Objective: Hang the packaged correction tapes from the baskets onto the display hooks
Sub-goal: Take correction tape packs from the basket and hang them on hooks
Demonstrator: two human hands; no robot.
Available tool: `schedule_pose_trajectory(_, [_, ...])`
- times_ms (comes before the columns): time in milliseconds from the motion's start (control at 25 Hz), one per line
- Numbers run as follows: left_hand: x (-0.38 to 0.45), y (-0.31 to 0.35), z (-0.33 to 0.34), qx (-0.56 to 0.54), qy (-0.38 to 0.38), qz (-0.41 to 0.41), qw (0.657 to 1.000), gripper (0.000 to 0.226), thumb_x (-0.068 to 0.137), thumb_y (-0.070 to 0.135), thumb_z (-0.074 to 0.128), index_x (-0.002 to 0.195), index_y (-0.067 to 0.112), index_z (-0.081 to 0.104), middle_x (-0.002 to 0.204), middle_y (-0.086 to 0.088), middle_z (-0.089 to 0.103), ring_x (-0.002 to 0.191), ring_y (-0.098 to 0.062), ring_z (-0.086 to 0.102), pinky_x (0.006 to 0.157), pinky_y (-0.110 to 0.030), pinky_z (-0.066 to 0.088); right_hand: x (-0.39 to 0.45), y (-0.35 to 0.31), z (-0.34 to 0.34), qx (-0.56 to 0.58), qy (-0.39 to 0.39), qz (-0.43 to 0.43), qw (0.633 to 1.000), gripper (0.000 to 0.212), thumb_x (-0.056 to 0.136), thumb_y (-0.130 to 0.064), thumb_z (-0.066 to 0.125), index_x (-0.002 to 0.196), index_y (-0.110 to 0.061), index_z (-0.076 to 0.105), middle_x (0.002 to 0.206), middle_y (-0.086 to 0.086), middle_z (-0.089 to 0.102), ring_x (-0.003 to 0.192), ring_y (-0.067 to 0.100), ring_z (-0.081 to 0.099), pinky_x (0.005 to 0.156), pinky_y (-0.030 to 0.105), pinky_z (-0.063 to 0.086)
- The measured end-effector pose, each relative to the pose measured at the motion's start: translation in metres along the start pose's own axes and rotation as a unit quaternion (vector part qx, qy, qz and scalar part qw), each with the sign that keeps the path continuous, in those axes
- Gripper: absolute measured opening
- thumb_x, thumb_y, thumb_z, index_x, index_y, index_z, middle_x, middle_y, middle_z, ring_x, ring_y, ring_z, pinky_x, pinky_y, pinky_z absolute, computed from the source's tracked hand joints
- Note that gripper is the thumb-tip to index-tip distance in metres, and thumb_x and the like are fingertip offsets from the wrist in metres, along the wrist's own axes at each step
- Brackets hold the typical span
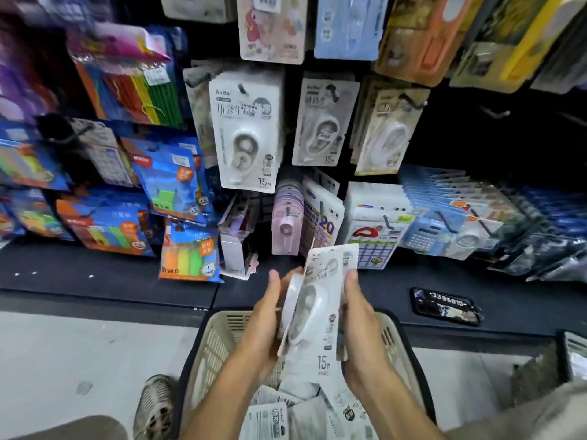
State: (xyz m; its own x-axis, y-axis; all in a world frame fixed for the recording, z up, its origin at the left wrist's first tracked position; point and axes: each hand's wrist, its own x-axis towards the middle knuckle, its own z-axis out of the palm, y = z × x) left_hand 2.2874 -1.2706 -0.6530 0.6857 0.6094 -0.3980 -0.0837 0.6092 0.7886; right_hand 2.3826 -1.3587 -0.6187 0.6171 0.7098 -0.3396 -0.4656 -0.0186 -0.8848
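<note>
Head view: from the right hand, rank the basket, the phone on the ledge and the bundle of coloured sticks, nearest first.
1. Basket, directly beneath the right hand.
2. Phone, lying on the dark ledge to the hand's right.
3. Coloured sticks, hanging high at upper left, across the display.

White carded correction tapes (314, 309) upright above beige basket (216, 341), more packs (286, 414) inside

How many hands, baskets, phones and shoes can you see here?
Hands: 2, left hand and right hand, both holding white packs
Baskets: 1, basket under the hands
Phones: 1, phone on the dark shelf
Shoes: 1, shoe on the floor
Total: 5
</note>
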Motion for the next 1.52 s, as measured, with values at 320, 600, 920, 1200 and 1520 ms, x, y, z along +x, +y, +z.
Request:
schedule_pose_trajectory(320, [-0.001, 0.011, -0.005, -0.028, -0.070, -0.146, 0.986, 0.060, 0.058, 0.064, 0.089, 0.093, 0.015, 0.082, 0.086, 0.000, 0.076, 0.070, -0.017, 0.072, 0.063, -0.036, 0.062, 0.023, -0.014, -0.001, -0.089, 0.135, -0.107, 0.981, 0.025, 0.099, -0.025, 0.052, 0.122, -0.029, 0.061, 0.103, 0.007, 0.072, 0.094, 0.028, 0.068, 0.088, 0.045, 0.054])
schedule_pose_trajectory(600, [-0.009, -0.010, -0.002, -0.151, -0.054, -0.160, 0.974, 0.070, 0.075, 0.040, 0.082, 0.131, 0.001, 0.066, 0.136, -0.021, 0.062, 0.118, -0.035, 0.061, 0.117, -0.047, 0.036, 0.044, -0.034, -0.006, -0.194, 0.226, -0.267, 0.917, 0.018, 0.103, -0.019, 0.054, 0.119, -0.025, 0.057, 0.095, -0.009, 0.064, 0.089, 0.021, 0.064, 0.071, 0.031, 0.049])
schedule_pose_trajectory(920, [-0.016, -0.021, 0.014, -0.129, -0.126, -0.181, 0.967, 0.056, 0.052, 0.031, 0.103, 0.091, -0.002, 0.080, 0.077, -0.016, 0.074, 0.050, -0.022, 0.070, 0.048, -0.029, 0.059, 0.074, -0.029, -0.014, -0.142, 0.307, -0.222, 0.914, 0.026, 0.101, -0.012, 0.054, 0.126, -0.012, 0.062, 0.115, -0.001, 0.061, 0.103, 0.016, 0.058, 0.083, 0.023, 0.042])
schedule_pose_trajectory(1200, [-0.014, -0.029, -0.023, -0.257, 0.013, -0.097, 0.962, 0.067, 0.070, 0.046, 0.080, 0.122, 0.005, 0.074, 0.104, -0.016, 0.075, 0.083, -0.030, 0.073, 0.074, -0.041, 0.061, 0.072, -0.050, -0.026, 0.027, 0.191, -0.104, 0.976, 0.023, 0.099, -0.009, 0.060, 0.112, -0.025, 0.068, 0.125, 0.002, 0.069, 0.101, 0.013, 0.068, 0.086, 0.029, 0.056])
schedule_pose_trajectory(1520, [-0.028, 0.122, 0.008, -0.138, 0.019, 0.212, 0.967, 0.076, 0.037, 0.022, 0.104, 0.108, 0.018, 0.079, 0.109, -0.013, 0.078, 0.093, -0.033, 0.077, 0.063, -0.056, 0.062, 0.041, -0.112, 0.010, -0.044, -0.056, -0.292, 0.954, 0.045, 0.076, -0.029, 0.081, 0.118, -0.040, 0.066, 0.126, -0.002, 0.071, 0.118, 0.017, 0.066, 0.096, 0.033, 0.054])
